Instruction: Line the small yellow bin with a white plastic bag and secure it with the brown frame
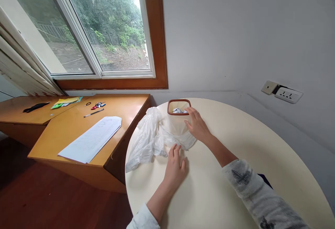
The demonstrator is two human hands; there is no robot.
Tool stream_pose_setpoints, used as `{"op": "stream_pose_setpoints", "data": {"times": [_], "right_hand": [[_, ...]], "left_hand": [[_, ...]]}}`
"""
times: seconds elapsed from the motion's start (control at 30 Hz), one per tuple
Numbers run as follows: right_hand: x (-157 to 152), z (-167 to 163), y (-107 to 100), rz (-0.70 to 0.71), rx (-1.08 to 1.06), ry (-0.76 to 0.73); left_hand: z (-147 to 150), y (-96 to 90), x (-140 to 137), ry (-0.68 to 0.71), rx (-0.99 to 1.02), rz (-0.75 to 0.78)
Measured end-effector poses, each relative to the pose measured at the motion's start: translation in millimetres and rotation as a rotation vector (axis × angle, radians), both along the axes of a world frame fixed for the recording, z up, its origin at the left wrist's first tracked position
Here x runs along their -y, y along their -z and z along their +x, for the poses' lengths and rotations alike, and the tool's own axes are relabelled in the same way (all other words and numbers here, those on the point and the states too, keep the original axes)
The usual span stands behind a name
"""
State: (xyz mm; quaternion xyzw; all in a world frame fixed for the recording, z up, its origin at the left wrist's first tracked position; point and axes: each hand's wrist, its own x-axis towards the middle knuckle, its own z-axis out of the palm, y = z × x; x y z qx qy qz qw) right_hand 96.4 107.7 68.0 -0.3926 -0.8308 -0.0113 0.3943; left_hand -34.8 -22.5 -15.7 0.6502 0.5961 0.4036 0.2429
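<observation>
A small trash bin with a brown rim stands upright on the round cream table, scraps of paper inside it. My right hand is at the bin's right front corner, fingertips over the rim and thumb against the outer side. Around the bin's base and to its left spreads a crumpled, translucent white plastic bag. Just in front of the bag is my left hand, palm down and fingers loosely bent apart; it holds nothing, and its fingertips are close to the bag's edge.
Left of the round table stands a wooden desk with papers, a pen and keys. A dark object is partly hidden behind my right sleeve. The wall with a socket rises behind.
</observation>
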Motion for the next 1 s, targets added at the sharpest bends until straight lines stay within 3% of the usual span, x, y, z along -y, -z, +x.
{"op": "stream_pose_setpoints", "data": {"times": [0.1, 0.2, 0.33, 0.47, 0.6, 0.73, 1.0], "right_hand": [[21, 35, -3, -0.016, 0.046, 0.048], [55, 92, 6, -0.053, 0.072, 0.149], [124, 175, 40, -0.163, 0.034, 0.396], [191, 214, 82, -0.294, 0.145, 0.506], [220, 213, 103, -0.448, 0.327, 0.481], [220, 200, 102, -0.499, 0.399, 0.444], [213, 134, 83, -0.427, 0.500, 0.041]], "left_hand": [[0, -5.0, 1, 0.001, -0.013, 0.055], [1, -12.1, 4, -0.010, 0.002, 0.086], [4, -21.3, 7, -0.008, 0.028, 0.092], [8, -27.7, 9, -0.002, 0.017, 0.090], [11, -30.5, 15, 0.000, 0.024, 0.082], [4, -30.1, 25, -0.031, 0.072, 0.004], [-17, -26.5, 33, -0.170, 0.155, 0.033]]}}
